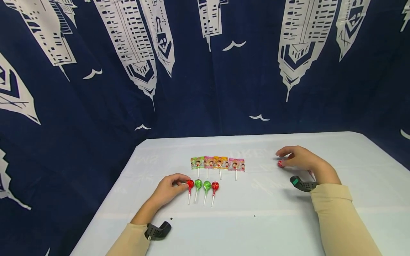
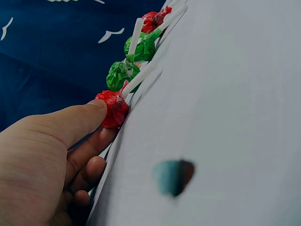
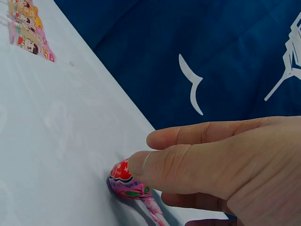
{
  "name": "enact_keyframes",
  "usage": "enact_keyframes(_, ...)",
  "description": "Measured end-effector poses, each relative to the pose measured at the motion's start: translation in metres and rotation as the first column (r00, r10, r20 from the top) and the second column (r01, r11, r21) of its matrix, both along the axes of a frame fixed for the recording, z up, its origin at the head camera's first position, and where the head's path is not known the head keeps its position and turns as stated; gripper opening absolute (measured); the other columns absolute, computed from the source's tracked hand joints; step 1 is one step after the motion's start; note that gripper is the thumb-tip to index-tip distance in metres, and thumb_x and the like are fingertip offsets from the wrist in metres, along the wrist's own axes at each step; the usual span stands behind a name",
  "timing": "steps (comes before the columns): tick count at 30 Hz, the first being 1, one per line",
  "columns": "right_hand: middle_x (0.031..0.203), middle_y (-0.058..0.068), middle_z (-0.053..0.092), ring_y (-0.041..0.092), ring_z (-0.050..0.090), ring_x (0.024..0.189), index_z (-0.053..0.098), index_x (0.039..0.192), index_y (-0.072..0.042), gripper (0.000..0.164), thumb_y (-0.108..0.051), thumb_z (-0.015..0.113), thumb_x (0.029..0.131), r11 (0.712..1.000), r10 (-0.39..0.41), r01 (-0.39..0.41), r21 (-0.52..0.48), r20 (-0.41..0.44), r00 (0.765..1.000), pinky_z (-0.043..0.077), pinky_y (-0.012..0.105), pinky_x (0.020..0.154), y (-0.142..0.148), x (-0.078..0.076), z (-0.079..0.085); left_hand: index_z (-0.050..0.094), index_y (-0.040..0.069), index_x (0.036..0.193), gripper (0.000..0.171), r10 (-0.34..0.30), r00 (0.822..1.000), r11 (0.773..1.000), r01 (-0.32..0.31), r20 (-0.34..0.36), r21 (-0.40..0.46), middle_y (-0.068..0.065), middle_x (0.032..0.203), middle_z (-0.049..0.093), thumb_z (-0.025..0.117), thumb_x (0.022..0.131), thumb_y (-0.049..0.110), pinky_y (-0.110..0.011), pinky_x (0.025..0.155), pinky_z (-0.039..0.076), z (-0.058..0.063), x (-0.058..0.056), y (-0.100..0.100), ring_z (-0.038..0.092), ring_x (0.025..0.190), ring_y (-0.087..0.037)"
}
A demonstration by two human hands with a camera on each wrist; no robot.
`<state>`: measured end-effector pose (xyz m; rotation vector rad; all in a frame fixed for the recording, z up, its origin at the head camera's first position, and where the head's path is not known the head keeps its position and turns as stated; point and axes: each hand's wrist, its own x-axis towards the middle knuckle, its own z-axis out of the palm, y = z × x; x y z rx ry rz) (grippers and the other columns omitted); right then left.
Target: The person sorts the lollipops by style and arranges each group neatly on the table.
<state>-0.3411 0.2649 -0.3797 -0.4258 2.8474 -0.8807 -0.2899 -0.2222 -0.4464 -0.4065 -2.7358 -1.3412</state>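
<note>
My left hand (image 1: pixel 170 188) pinches the head of a red lollipop (image 2: pixel 113 109) between thumb and forefinger, at the left end of a short row. Beside it in that row lie two green lollipops (image 1: pixel 198 184) and another red lollipop (image 1: pixel 215 186), sticks towards me. Off to the right, my right hand (image 1: pixel 302 157) touches a red-and-pink wrapped lollipop (image 3: pixel 126 181) with its thumb. That hand's forefinger is straight and apart from the candy. Part of this lollipop's stick runs out of the right wrist view.
Several flat-wrapped lollipops (image 1: pixel 209 162) in green, pink and orange packets lie in a line behind the row. All rest on a white-covered table (image 1: pixel 250 234). A dark blue printed curtain (image 1: pixel 205 89) hangs behind the table. Small dark specks (image 1: pixel 171 218) dot the cloth.
</note>
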Motion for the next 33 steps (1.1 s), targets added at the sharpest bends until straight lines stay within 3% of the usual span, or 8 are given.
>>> enact_keyframes(10,0.118,0.016,0.069,0.028,0.063,0.103,0.068,0.121,-0.007,0.033,-0.011,0.071,0.089,0.999,0.050,-0.050,-0.007,-0.003,0.999,0.048,0.049,0.092,0.003,-0.002,-0.009,0.076,0.023,0.104,0.019,0.005,1.000,1.000,-0.004,0.016,-0.005,0.006,0.085,0.063,0.077,0.086,0.018,-0.023,0.072,0.041,0.001,0.000,0.001,0.054,0.081,-0.011)
enact_keyframes(21,0.103,0.005,0.070,0.017,0.058,0.092,0.075,0.109,-0.012,0.022,-0.005,0.069,0.089,0.999,0.041,-0.041,-0.012,-0.007,0.999,0.045,0.032,0.084,0.002,-0.004,-0.013,0.076,0.022,0.104,0.018,-0.004,1.000,1.000,0.004,-0.002,-0.007,0.006,0.085,0.063,0.076,0.087,0.018,-0.024,0.071,0.041,-0.001,-0.002,0.001,0.053,0.081,-0.011)
enact_keyframes(33,0.105,0.007,0.068,0.021,0.055,0.094,0.074,0.109,-0.013,0.021,-0.007,0.068,0.090,0.999,0.054,-0.054,-0.005,-0.031,0.998,0.045,0.033,0.082,-0.005,-0.005,-0.012,0.076,0.022,0.105,0.019,0.007,1.000,1.000,-0.007,-0.001,-0.007,0.005,0.085,0.064,0.077,0.086,0.017,-0.023,0.071,0.040,0.001,0.000,0.000,0.053,0.080,-0.009)
